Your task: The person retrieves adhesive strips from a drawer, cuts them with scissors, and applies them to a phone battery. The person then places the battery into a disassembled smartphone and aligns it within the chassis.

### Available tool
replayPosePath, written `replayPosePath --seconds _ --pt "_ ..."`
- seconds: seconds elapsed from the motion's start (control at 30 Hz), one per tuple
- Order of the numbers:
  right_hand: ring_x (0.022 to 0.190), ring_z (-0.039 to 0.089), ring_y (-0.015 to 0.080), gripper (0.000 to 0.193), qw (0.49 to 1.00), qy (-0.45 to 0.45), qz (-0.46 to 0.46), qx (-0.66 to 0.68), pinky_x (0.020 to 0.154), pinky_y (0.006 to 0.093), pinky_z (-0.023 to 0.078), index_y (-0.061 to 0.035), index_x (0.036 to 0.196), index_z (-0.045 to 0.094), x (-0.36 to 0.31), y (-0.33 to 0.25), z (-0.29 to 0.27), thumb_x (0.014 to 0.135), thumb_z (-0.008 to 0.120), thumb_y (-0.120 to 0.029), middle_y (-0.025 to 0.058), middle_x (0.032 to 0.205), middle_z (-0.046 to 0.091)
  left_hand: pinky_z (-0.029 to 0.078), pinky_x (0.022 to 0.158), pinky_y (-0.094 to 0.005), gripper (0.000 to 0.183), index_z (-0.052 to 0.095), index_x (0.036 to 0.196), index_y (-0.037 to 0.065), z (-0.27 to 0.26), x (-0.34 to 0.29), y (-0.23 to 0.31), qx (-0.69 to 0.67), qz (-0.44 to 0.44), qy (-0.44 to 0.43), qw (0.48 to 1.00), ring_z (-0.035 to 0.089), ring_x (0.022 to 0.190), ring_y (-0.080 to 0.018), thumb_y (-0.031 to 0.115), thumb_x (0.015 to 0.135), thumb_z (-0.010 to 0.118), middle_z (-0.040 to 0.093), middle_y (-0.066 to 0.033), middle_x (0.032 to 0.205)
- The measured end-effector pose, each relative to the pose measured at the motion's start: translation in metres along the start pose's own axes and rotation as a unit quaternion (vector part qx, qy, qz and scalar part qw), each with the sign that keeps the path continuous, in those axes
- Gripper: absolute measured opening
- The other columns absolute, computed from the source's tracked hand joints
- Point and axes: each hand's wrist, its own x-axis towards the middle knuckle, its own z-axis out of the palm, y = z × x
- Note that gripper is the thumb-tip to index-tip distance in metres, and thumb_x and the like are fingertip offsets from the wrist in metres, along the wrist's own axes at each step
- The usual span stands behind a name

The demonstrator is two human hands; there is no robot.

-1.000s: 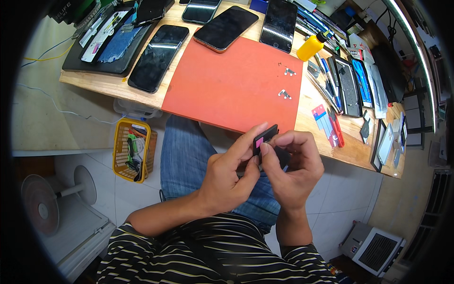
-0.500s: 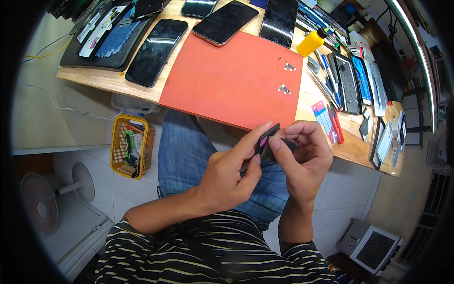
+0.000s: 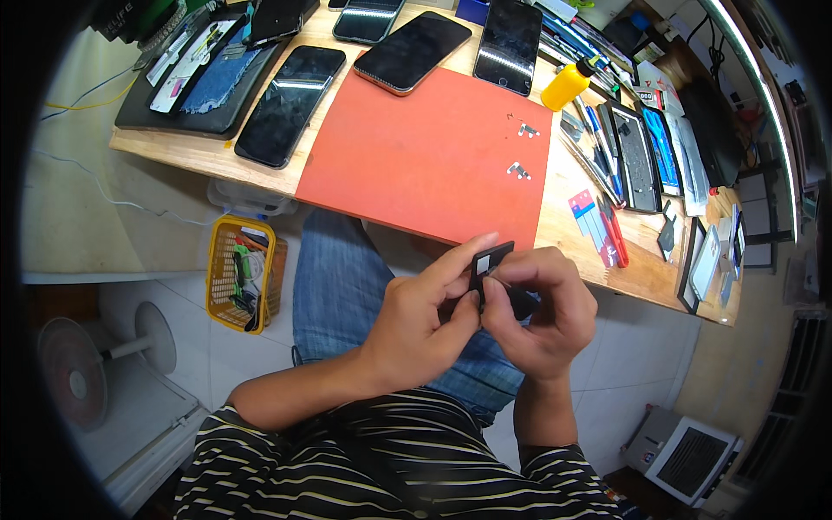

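Above my lap, just off the table's near edge, my left hand is closed round the edges of a flat black piece that resembles a phone battery, held tilted. A small whitish rectangle shows on its face. My right hand is closed too, its thumb and forefinger pinched together right at that face. What lies between those fingertips is too small to make out. More of a dark flat shape shows beneath the right fingers; I cannot tell whether it belongs to the same piece. Ahead lies an orange-red mat with small metal brackets on its right side.
Dark phones lie along the mat's left and far sides. A yellow bottle, pens, red-handled tweezers or pliers and an opened phone frame are at the right. On the floor at left stands a yellow basket.
The pink patch on the black piece no longer shows; a whitish one is seen there. My right hand has shifted slightly left and down, its fingertips closer to the piece. The view has tilted slightly.
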Motion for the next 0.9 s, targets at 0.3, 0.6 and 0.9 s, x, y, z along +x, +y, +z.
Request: replayPosePath --seconds 0.3,0.6,0.9 --pt "0.061 0.060 0.0178 0.013 0.898 0.185 0.320 0.240 0.048 0.0280 0.050 0.0052 0.088 0.064 -0.147 0.071 -0.122 0.079 0.072 0.001 0.0132 0.079 0.064 0.061 0.068 -0.0248 0.045 0.054 0.140 -0.004 -0.011 0.005 0.000 -0.160 -0.166 0.001 0.973 0.074 0.090 -0.0159 0.010 0.098 0.062 0.074 -0.0164 0.105" --pt "0.055 0.063 0.0135 0.012 0.717 0.327 0.613 0.056 0.044 0.0276 0.047 -0.0024 0.084 0.073 -0.419 0.316 -0.138 0.088 0.072 -0.013 0.0041 0.063 0.064 0.062 0.061 -0.0257 0.041 0.057 0.132 -0.008 0.052 0.011 -0.016 -0.121 -0.163 -0.028 0.979 0.077 0.084 -0.0213 0.016 0.099 0.062 0.074 -0.0233 0.102" --pt "0.065 0.072 0.0329 0.017 0.745 0.155 0.584 -0.284 0.065 0.0449 0.056 -0.0026 0.074 0.075 -0.457 0.357 -0.139 0.071 0.078 -0.019 0.0174 0.070 0.071 0.061 0.064 -0.0236 0.041 0.060 0.130 -0.004 0.095 0.024 0.005 -0.067 -0.205 -0.050 0.975 0.075 0.087 -0.0172 0.019 0.096 0.066 0.074 -0.0154 0.105"
